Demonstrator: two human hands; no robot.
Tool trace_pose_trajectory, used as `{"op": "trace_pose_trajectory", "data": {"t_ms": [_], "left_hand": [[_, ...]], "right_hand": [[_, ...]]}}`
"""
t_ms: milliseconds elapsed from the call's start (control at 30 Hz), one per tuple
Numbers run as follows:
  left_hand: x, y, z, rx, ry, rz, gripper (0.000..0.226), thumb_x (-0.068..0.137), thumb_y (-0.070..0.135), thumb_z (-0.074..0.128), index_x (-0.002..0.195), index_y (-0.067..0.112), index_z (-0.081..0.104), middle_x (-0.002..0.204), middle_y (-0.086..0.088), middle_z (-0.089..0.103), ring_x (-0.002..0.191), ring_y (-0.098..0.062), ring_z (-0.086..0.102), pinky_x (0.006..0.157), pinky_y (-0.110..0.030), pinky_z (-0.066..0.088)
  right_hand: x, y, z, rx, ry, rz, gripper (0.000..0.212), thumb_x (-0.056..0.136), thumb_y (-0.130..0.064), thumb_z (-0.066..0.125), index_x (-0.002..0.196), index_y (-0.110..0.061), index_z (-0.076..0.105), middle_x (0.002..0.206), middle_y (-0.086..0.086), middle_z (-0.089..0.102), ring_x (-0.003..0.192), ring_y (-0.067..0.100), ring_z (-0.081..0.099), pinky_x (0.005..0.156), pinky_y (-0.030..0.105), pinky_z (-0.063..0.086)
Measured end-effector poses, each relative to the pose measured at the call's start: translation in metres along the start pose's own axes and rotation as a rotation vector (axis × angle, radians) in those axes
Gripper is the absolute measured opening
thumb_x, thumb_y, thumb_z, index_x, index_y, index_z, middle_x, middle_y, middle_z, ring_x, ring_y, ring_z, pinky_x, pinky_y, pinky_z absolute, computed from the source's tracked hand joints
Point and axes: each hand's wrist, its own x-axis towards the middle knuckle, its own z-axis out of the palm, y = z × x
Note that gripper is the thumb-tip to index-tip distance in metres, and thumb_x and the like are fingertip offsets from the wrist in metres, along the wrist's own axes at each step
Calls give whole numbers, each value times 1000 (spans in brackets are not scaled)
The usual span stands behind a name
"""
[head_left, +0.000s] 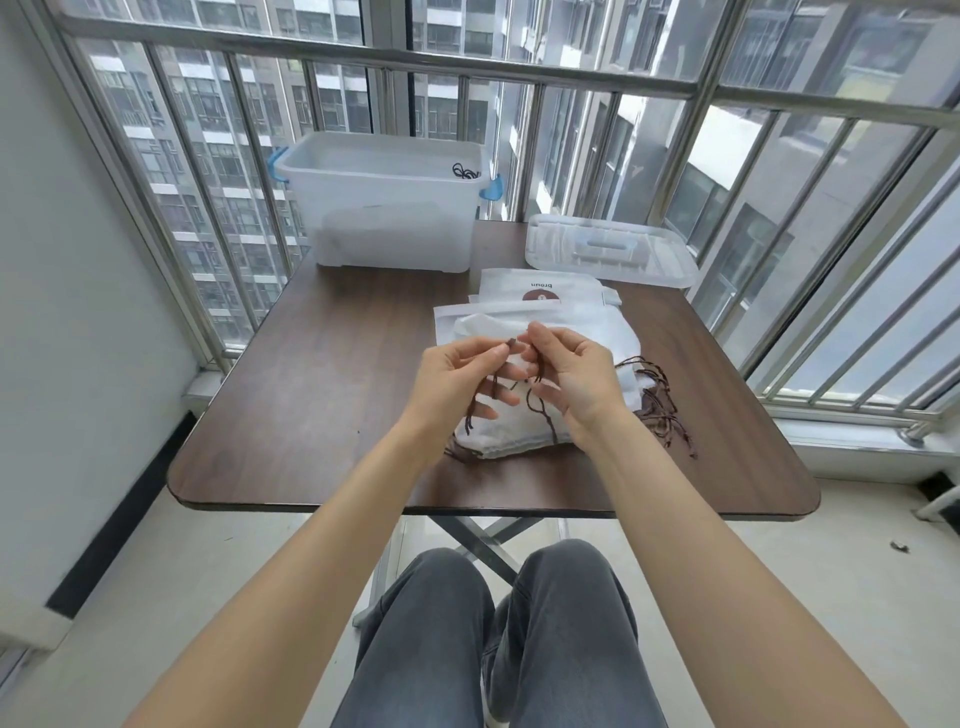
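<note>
**Brown cord pinched at frame centre**

We see the dark desk (311, 415) across mid-frame, with a clear storage bin (384, 202) at upper centre and its lid (608, 249) to the right. A stack of white bags (545, 306) lies at centre. Above the stack, our left grip (457, 379) and right grip (571, 374) curl and pinch one brown cord (552, 431) between their fingertips, its ends dangling over the bags. Loose cords (660, 405) lie just to the right.

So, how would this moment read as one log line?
left hand: pinches brown cord | right hand: pinches brown cord | below: white bags

One thin dark-brown string cord (551, 432): pinched at its top between your left hand (457, 376) and right hand (574, 376), loose ends dangling downward.
</note>
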Motion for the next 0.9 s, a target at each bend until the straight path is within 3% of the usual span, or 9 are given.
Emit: {"op": "trace_pose_trajectory", "data": {"t_ms": [100,233,333,467,533,667,767,900], "left_hand": [[2,0,0,-6,48,42,14,93,13,56,93,16,70,63,5,67,46,-7,54,38,-15,37],[6,-2,1,75,29,65,21,96,10,49,103,19,67,69,3,67,49,-5,54,38,-15,40],[8,-6,1,118,-40,47,28,98,9,45,117,19,62,73,1,62,48,-4,53,39,-15,42],[9,-13,-4,216,-106,36,35,100,6,39,127,21,56,70,0,52,48,-2,49,39,-17,43],[9,-16,-5,266,-134,44,33,99,6,39,122,24,56,68,-1,53,48,-4,50,40,-18,44],[10,-20,-5,299,-145,115,29,98,5,43,106,30,55,64,-2,58,47,-11,58,40,-21,44],[10,-26,-5,318,-93,141,28,98,7,45,104,33,54,63,0,60,46,-11,58,37,-18,41],[8,-37,-4,393,-62,200,18,97,12,47,101,28,52,62,2,62,43,-11,56,39,-14,39]], "right_hand": [[2,4,2,-81,20,-12,19,90,-25,60,81,-10,68,57,-2,43,49,8,38,43,16,35],[5,7,3,-158,-122,-34,21,95,-7,47,105,-3,66,63,-3,50,58,9,43,56,17,40],[4,10,2,-165,-186,-72,22,93,1,45,95,-5,66,54,-6,48,52,7,41,53,15,38],[3,13,0,-120,-70,-69,12,89,-3,56,88,-13,51,57,-2,59,47,4,52,47,16,35],[3,16,0,-85,-21,-68,14,87,-6,61,83,-13,50,59,1,61,46,4,54,46,15,37],[5,23,-1,-73,-43,-85,14,88,-6,59,76,-7,65,51,0,56,46,7,50,51,15,43],[3,26,-3,0,-136,-46,18,89,-3,55,76,-6,68,64,7,57,52,9,52,57,16,46],[-1,27,-3,-118,-149,-81,8,81,-14,69,81,-6,69,72,10,61,61,12,54,60,14,45]]}}
